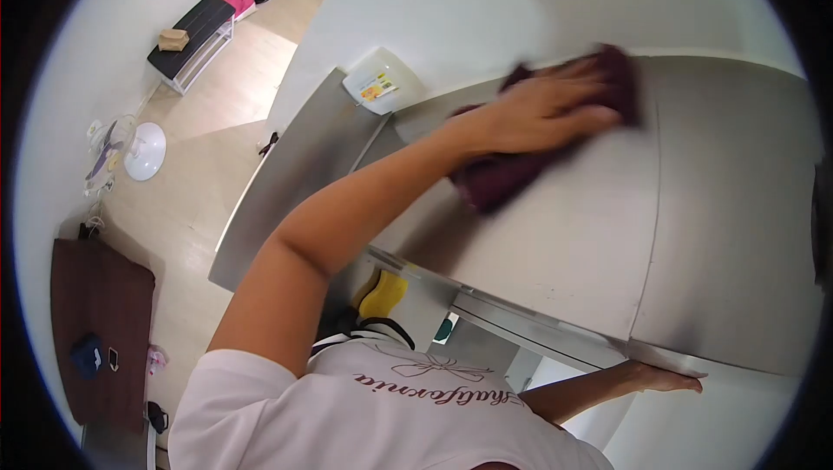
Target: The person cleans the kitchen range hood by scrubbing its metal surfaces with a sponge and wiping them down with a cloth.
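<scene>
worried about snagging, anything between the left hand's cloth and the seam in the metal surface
Nothing visible stands between the cloth under the left hand and the seam; bare metal surface shows there. The white tub is on the opposite side.

The fabric cloth (pixel 501 184) in the upper middle is plain dark maroon, over a silver-grey metal surface (pixel 555 240). At bottom, the white fabric T-shirt (pixel 347 422) bears dark-red script and a line drawing. The rectangular sponge (pixel 383 295), lower middle, is yellow.
</scene>
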`<act>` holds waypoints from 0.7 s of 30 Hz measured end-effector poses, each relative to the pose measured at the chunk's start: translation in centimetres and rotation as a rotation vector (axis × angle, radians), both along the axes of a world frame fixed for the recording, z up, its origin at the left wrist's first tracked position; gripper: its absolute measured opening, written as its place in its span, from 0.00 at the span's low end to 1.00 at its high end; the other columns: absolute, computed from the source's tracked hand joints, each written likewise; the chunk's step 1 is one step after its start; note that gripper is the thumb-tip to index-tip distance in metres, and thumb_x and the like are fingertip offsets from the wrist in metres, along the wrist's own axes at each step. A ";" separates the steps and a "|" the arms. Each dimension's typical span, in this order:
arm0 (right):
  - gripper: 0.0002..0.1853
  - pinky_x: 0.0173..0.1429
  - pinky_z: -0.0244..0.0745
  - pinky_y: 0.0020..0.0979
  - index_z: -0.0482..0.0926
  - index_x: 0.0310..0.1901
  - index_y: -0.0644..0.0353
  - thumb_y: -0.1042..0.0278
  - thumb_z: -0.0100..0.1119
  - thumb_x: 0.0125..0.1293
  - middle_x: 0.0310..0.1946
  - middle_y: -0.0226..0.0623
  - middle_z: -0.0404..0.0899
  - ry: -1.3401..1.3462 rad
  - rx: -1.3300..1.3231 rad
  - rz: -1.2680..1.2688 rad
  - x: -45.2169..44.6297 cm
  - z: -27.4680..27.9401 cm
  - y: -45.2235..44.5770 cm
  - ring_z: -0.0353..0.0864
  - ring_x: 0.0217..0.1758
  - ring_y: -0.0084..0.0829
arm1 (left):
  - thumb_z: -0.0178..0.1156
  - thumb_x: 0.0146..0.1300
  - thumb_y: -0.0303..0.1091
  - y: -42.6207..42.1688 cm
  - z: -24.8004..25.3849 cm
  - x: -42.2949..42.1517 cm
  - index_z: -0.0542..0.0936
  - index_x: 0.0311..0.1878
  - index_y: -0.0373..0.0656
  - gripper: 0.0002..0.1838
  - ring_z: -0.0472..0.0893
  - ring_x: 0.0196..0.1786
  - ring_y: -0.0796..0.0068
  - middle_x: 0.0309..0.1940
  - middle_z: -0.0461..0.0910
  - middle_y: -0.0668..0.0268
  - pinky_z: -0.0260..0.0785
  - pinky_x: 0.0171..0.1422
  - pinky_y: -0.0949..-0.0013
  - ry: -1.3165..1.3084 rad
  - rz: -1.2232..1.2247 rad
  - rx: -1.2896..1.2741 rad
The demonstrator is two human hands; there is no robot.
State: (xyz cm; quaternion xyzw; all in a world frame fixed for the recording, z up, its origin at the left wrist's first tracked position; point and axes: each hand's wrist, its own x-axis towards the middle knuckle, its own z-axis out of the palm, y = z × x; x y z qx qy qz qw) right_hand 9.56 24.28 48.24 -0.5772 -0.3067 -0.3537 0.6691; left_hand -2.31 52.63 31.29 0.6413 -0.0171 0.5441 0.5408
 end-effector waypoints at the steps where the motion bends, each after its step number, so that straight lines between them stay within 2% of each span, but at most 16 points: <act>1: 0.38 0.73 0.58 0.48 0.59 0.65 0.58 0.32 0.24 0.69 0.66 0.45 0.56 0.003 -0.002 -0.004 -0.2 0.0 -0.1 0.58 0.69 0.42 | 0.47 0.68 0.56 -0.1 -2.5 -0.1 0.63 0.66 0.33 0.36 0.53 0.74 0.55 0.69 0.57 0.46 0.40 0.77 0.62 0.174 0.023 -0.132; 2: 0.38 0.73 0.58 0.48 0.59 0.65 0.58 0.32 0.24 0.69 0.67 0.45 0.56 0.007 -0.004 -0.007 -0.3 0.0 0.0 0.58 0.69 0.42 | 0.46 0.68 0.57 -0.2 -5.3 -0.3 0.60 0.67 0.32 0.38 0.55 0.73 0.57 0.69 0.59 0.48 0.42 0.76 0.65 0.267 0.010 -0.241; 3: 0.38 0.73 0.58 0.48 0.59 0.65 0.58 0.32 0.24 0.69 0.67 0.45 0.56 0.009 0.000 -0.008 -0.5 0.0 0.0 0.58 0.69 0.42 | 0.47 0.68 0.57 -0.5 -8.7 -0.1 0.62 0.66 0.32 0.37 0.62 0.69 0.61 0.65 0.64 0.50 0.49 0.72 0.66 0.336 -0.036 -0.398; 4: 0.38 0.73 0.58 0.48 0.59 0.66 0.58 0.32 0.24 0.69 0.67 0.45 0.56 0.011 0.002 -0.012 -0.6 0.0 -0.1 0.58 0.69 0.42 | 0.47 0.68 0.56 -1.0 -10.6 -0.9 0.68 0.63 0.33 0.34 0.70 0.61 0.67 0.56 0.74 0.54 0.56 0.67 0.68 0.330 -0.077 -0.488; 6: 0.38 0.73 0.58 0.48 0.59 0.66 0.57 0.32 0.24 0.69 0.67 0.45 0.56 0.013 0.002 -0.003 -0.6 0.1 -0.2 0.58 0.69 0.42 | 0.44 0.69 0.55 -1.7 -15.3 0.0 0.71 0.59 0.31 0.32 0.72 0.61 0.57 0.55 0.74 0.45 0.59 0.66 0.64 0.593 0.102 -0.646; 7: 0.38 0.73 0.58 0.48 0.59 0.66 0.57 0.32 0.24 0.69 0.67 0.45 0.56 0.008 0.016 0.014 -0.7 0.3 -0.6 0.58 0.69 0.42 | 0.44 0.69 0.55 -1.6 -13.1 -0.1 0.71 0.59 0.31 0.32 0.72 0.61 0.57 0.55 0.74 0.45 0.59 0.66 0.64 0.568 0.105 -0.617; 9: 0.39 0.72 0.62 0.47 0.59 0.66 0.58 0.32 0.26 0.69 0.66 0.45 0.58 -0.014 0.025 -0.022 0.5 0.1 -1.4 0.60 0.68 0.42 | 0.45 0.69 0.52 -2.6 -7.3 -2.3 0.74 0.55 0.33 0.28 0.79 0.48 0.60 0.41 0.80 0.45 0.66 0.56 0.64 0.416 -0.005 -0.660; 10: 0.39 0.71 0.65 0.46 0.58 0.67 0.58 0.32 0.28 0.68 0.66 0.45 0.59 -0.027 0.021 -0.058 0.8 0.2 -1.8 0.63 0.67 0.42 | 0.45 0.70 0.52 -2.6 -4.3 -2.2 0.75 0.51 0.32 0.28 0.80 0.39 0.62 0.31 0.80 0.47 0.67 0.47 0.60 0.343 -0.027 -0.591; 11: 0.39 0.71 0.65 0.46 0.58 0.67 0.58 0.32 0.28 0.68 0.66 0.45 0.59 -0.030 0.028 -0.061 0.2 0.2 -1.6 0.63 0.67 0.42 | 0.45 0.70 0.52 -2.3 -0.6 -2.5 0.76 0.46 0.32 0.27 0.79 0.36 0.59 0.27 0.78 0.46 0.66 0.45 0.58 0.296 -0.008 -0.461; 12: 0.41 0.72 0.61 0.46 0.56 0.68 0.59 0.31 0.28 0.67 0.67 0.45 0.57 0.001 0.025 -0.086 -0.8 0.1 -0.8 0.60 0.69 0.43 | 0.45 0.70 0.50 -2.0 2.2 -1.5 0.75 0.41 0.32 0.25 0.78 0.36 0.52 0.29 0.77 0.45 0.66 0.44 0.56 0.106 0.044 -0.335; 13: 0.42 0.74 0.58 0.46 0.54 0.69 0.59 0.29 0.27 0.67 0.69 0.46 0.54 0.030 0.020 -0.110 -1.3 0.2 -0.3 0.56 0.71 0.43 | 0.46 0.71 0.52 -1.4 4.9 -0.8 0.75 0.55 0.37 0.26 0.70 0.33 0.79 0.26 0.74 0.64 0.66 0.42 0.73 0.018 0.120 -0.170; 15: 0.44 0.75 0.54 0.46 0.52 0.70 0.60 0.28 0.26 0.66 0.70 0.47 0.51 0.049 0.027 -0.094 -0.5 0.6 -1.0 0.52 0.72 0.44 | 0.46 0.70 0.53 -0.3 10.5 -0.8 0.77 0.48 0.36 0.26 0.70 0.25 0.82 0.15 0.68 0.66 0.66 0.33 0.75 -0.019 -0.022 -0.067; 17: 0.47 0.77 0.44 0.46 0.47 0.71 0.62 0.26 0.27 0.65 0.72 0.48 0.43 0.096 0.009 -0.124 -1.2 0.5 -0.8 0.43 0.75 0.43 | 0.48 0.70 0.52 -1.1 11.8 -1.1 0.77 0.46 0.36 0.25 0.70 0.25 0.82 0.16 0.69 0.66 0.66 0.33 0.74 -0.039 -0.009 -0.057; 18: 0.47 0.77 0.44 0.46 0.47 0.71 0.62 0.26 0.27 0.65 0.72 0.48 0.43 0.094 0.009 -0.129 -1.1 0.7 -1.1 0.43 0.75 0.43 | 0.49 0.69 0.52 -1.3 12.3 -1.3 0.77 0.45 0.35 0.24 0.71 0.26 0.83 0.17 0.70 0.66 0.66 0.33 0.74 -0.056 0.017 -0.044; 20: 0.46 0.77 0.45 0.46 0.48 0.71 0.62 0.27 0.27 0.65 0.72 0.48 0.44 0.085 0.023 -0.087 -0.6 0.7 -1.3 0.44 0.75 0.44 | 0.53 0.66 0.43 -4.2 12.3 -5.8 0.76 0.43 0.33 0.19 0.76 0.48 0.50 0.39 0.78 0.48 0.66 0.58 0.58 -0.025 -0.228 -0.009; 21: 0.46 0.77 0.45 0.46 0.48 0.71 0.62 0.27 0.27 0.65 0.72 0.48 0.44 0.090 0.027 -0.084 -1.0 0.6 -0.9 0.44 0.75 0.44 | 0.54 0.65 0.41 -5.7 11.3 -5.8 0.77 0.41 0.33 0.17 0.75 0.50 0.50 0.39 0.77 0.48 0.64 0.60 0.56 -0.262 -0.095 0.131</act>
